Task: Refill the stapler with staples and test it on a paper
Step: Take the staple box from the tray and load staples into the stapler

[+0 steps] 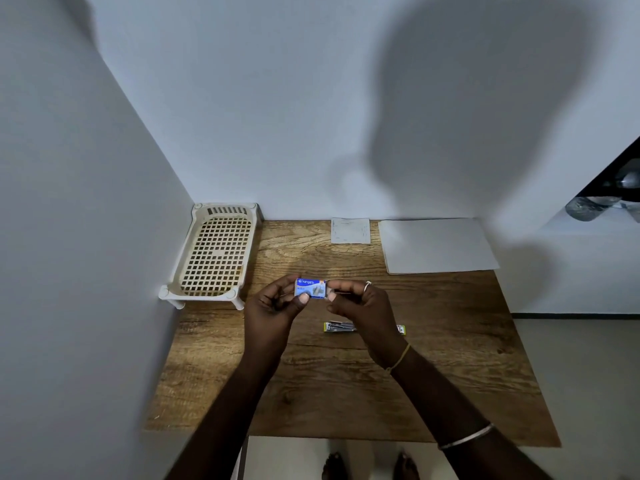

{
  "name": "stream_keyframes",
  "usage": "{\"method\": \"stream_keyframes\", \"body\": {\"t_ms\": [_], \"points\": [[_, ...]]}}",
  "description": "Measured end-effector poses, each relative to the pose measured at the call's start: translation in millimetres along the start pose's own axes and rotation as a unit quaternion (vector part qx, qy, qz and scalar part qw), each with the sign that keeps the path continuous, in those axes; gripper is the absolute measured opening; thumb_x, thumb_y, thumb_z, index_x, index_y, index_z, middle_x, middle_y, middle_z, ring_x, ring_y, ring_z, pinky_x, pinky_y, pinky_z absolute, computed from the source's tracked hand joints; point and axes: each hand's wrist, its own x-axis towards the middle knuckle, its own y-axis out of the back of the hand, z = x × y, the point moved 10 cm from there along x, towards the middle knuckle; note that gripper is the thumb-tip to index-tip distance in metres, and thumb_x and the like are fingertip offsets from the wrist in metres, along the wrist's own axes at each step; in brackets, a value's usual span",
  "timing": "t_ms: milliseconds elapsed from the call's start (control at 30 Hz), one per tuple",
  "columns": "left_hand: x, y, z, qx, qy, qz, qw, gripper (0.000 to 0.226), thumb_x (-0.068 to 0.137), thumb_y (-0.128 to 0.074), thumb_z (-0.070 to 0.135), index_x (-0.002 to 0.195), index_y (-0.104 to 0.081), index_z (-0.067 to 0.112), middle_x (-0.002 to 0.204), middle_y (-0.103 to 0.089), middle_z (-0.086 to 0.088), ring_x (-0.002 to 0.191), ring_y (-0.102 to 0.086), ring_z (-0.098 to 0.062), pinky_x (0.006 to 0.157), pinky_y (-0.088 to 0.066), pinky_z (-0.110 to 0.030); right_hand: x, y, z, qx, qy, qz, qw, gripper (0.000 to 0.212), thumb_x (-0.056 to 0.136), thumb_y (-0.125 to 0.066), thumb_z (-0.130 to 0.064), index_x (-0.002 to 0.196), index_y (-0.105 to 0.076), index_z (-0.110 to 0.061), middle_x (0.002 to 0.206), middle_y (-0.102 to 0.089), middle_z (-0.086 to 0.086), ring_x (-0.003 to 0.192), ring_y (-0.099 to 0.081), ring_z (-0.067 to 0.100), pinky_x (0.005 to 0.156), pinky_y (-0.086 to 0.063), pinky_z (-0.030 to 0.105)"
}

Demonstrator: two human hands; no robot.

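A small blue staple box (310, 287) is held above the middle of the wooden table (450, 358). My left hand (273, 306) pinches its left end between thumb and fingers. My right hand (360, 303) pinches at the box's right end, where a thin dark strip shows between its fingers; I cannot tell if it is staples. The stapler (339, 327) lies opened flat on the table just below my right hand, partly hidden by it. A white sheet of paper (436, 245) lies at the back right of the table.
A cream plastic rack (214, 254) with a grid top stands at the table's back left against the wall. A small square paper (350, 231) lies at the back middle. Walls close the left and back sides. My feet show below the front edge.
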Motion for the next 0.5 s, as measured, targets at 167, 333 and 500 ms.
{"method": "stream_keyframes", "body": {"t_ms": [167, 333, 500], "points": [[1.9, -2.7, 10.9, 0.035, -0.024, -0.008, 0.999, 0.041, 0.081, -0.077, -0.001, 0.121, -0.068, 0.002, 0.107, -0.077, -0.01, 0.102, -0.074, -0.022, 0.087, -0.059, -0.031, -0.5, -0.6, 6.1, 0.055, -0.022, -0.007, 0.998, 0.021, 0.085, -0.077, -0.009, 0.105, -0.076, -0.007, 0.103, -0.077, 0.014, 0.096, -0.072, 0.029, 0.086, -0.06, 0.042], [1.8, -3.7, 12.9, 0.046, -0.03, -0.011, 0.998, 0.042, 0.081, -0.077, -0.001, 0.122, -0.068, 0.0, 0.108, -0.076, -0.011, 0.103, -0.073, -0.019, 0.088, -0.059, -0.03, -1.9, 0.5, 5.0, 0.057, -0.019, -0.009, 0.998, 0.023, 0.083, -0.079, -0.009, 0.105, -0.076, -0.007, 0.104, -0.076, 0.013, 0.097, -0.073, 0.029, 0.083, -0.06, 0.038], [2.8, -4.4, 8.4, 0.026, -0.021, -0.015, 0.999, 0.042, 0.082, -0.076, -0.003, 0.122, -0.067, -0.001, 0.106, -0.077, -0.012, 0.101, -0.073, -0.02, 0.086, -0.058, -0.029, -1.5, 3.5, 4.5, 0.052, -0.027, -0.014, 0.998, 0.023, 0.082, -0.079, -0.008, 0.105, -0.076, -0.006, 0.105, -0.076, 0.013, 0.095, -0.073, 0.027, 0.082, -0.059, 0.035]]}}
